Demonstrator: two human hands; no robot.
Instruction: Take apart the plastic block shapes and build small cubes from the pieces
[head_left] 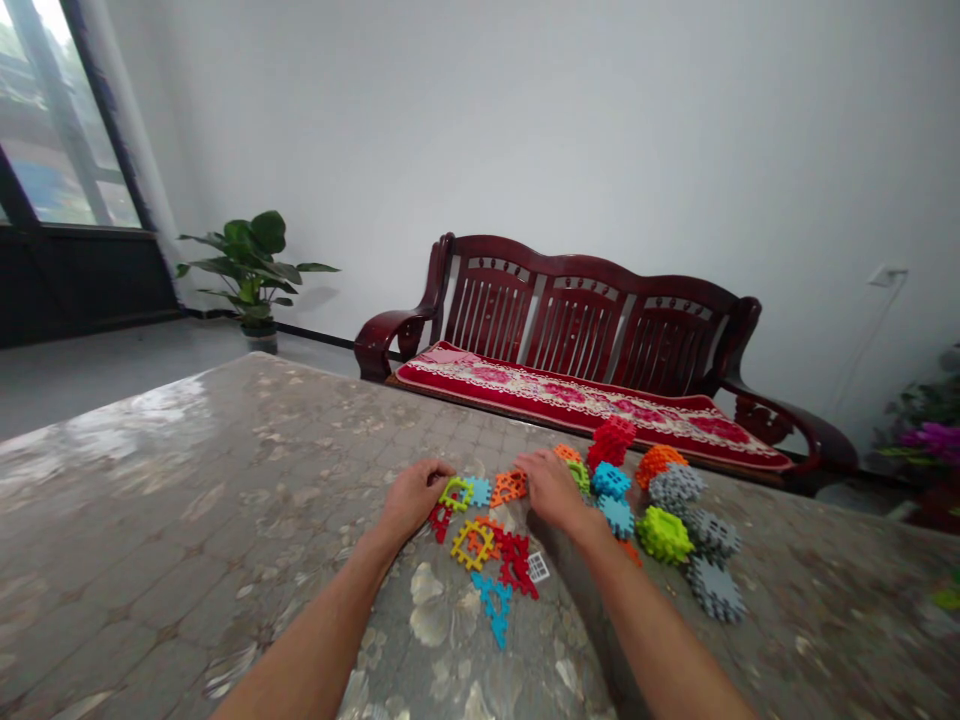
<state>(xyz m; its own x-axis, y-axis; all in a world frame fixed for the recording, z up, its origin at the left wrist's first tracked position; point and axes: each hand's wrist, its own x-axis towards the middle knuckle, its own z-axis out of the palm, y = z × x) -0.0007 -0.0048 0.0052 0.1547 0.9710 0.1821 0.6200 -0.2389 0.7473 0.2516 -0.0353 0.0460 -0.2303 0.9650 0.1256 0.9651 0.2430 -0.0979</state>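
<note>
My left hand [417, 494] has its fingers bent at the left edge of a lime-green openwork plastic piece [456, 493]; a light blue piece [481, 491] adjoins it. My right hand [550, 484] touches an orange piece [508, 487] with its fingertips; whether it grips the piece is unclear. Nearer to me lie a yellow ring-like piece [472, 545], red pieces [515, 564], a blue triangular piece [495, 603] and a small white grid piece [538, 567]. Another red piece [440, 521] lies just below my left hand.
Stacks of red [611, 442], orange, blue, lime-green [664, 535] and grey pieces [716, 588] stand right of my right hand on the patterned tablecloth [187, 510]. Behind the table is a wooden bench [577, 320]; a potted plant [255, 265] stands back left.
</note>
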